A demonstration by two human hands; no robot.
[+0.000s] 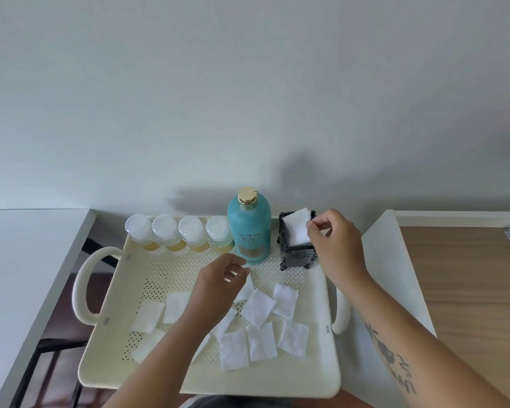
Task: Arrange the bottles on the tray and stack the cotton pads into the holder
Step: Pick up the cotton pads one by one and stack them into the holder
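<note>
Soft, light cotton pads (258, 307) lie loose on the tray (147, 375). Left hand (218, 285) fingers curl over one; pinch its edge. Right hand (336, 245) fingers pinch a pad into the black holder (296, 256).

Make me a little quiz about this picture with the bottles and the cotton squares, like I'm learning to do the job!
1. True or false: the big teal bottle lies on its side.
2. How many small clear bottles stand in a row at the back of the cream tray?
3. What is the right hand doing? A) lifting the tray, B) putting a cotton pad into the black holder, C) opening a cap.

Key:
1. False, it stands upright.
2. Four.
3. B. The left hand reaches over the loose pads on the tray.
</note>
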